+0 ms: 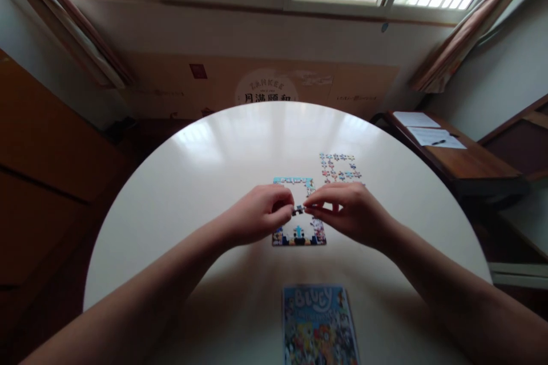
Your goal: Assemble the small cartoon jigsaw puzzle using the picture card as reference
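A partly assembled jigsaw puzzle [298, 241] lies on the white round table [180, 194], its border joined around an unfilled middle. Above that middle, my left hand [263, 214] and my right hand [353, 211] pinch opposite ends of a small dark puzzle piece [298, 210]. Whether it is one piece or two joined ones is too small to tell. Loose pieces [327, 165] are laid out in rows beyond my right hand, which hides some of them.
A colourful picture sheet or box lid [319, 325] lies near the table's front. Papers [428, 137] and a pen [439, 142] rest on a wooden side table [475, 159] at the right. Windows and curtains stand behind.
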{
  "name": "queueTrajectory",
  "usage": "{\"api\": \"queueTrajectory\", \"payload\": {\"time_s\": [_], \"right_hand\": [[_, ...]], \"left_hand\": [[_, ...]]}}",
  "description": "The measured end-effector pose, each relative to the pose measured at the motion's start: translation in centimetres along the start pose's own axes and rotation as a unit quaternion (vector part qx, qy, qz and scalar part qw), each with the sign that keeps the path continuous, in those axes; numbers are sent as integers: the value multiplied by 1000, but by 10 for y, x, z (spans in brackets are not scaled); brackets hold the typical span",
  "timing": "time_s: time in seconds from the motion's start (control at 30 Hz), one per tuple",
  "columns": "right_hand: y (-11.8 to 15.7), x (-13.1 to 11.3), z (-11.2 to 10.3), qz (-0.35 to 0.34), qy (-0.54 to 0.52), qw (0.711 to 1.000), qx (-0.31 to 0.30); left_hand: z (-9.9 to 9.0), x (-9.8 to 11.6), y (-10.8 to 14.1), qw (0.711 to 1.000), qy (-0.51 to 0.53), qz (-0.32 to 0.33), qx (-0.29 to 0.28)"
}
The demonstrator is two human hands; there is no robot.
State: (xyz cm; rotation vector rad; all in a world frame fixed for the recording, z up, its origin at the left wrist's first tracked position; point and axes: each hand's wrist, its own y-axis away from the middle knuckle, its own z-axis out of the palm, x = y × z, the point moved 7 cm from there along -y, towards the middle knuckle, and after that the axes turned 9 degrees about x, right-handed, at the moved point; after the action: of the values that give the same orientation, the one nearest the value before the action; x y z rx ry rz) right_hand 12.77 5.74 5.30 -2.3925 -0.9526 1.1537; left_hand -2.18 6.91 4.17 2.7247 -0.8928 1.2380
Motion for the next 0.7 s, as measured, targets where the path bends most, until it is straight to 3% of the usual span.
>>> {"api": "queueTrajectory", "payload": {"time_s": [0.47,0.7], "right_hand": [[1,3,-3,5,21,999,-24],[2,6,-5,85,-61,994,44]], "left_hand": [[10,-4,-4,999,34,7,-30],[-2,-8,-7,993,84,-12,81]]}}
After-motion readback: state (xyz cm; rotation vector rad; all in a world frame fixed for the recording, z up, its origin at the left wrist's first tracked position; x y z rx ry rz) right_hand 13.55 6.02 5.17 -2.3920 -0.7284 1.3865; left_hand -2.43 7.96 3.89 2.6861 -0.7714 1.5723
